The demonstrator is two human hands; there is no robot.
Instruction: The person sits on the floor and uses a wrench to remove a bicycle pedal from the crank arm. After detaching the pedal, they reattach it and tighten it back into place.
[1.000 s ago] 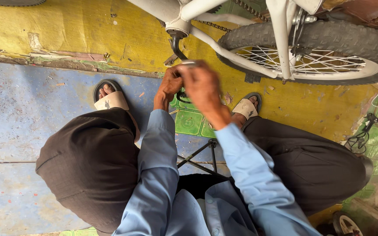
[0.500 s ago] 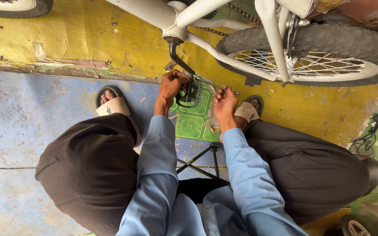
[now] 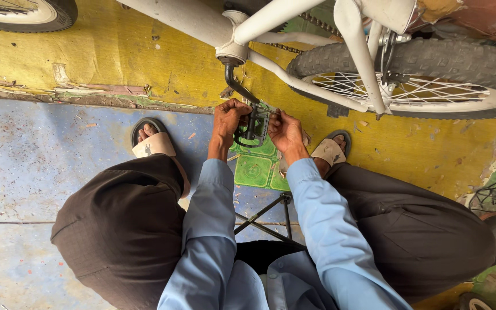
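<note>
Seated person works on a white bicycle frame (image 3: 294,80) from above. The black pedal (image 3: 254,126) hangs at the lower end of the dark crank arm (image 3: 235,80), just below the bottom bracket and above green floor tiles (image 3: 254,169). Left hand (image 3: 229,117) has its grip closed around the pedal's left side. Right hand (image 3: 285,129) has its grip pinching the pedal's right edge; whether a small tool sits between the fingers cannot be told. Rear wheel (image 3: 409,74) and chain (image 3: 317,23) lie close beside the right hand. Risks, in my judgement: the crank may swing freely, jerking the pedal out of both grips; fingers could then strike spokes or chain; cross-threading is possible if the pedal sits tilted.
</note>
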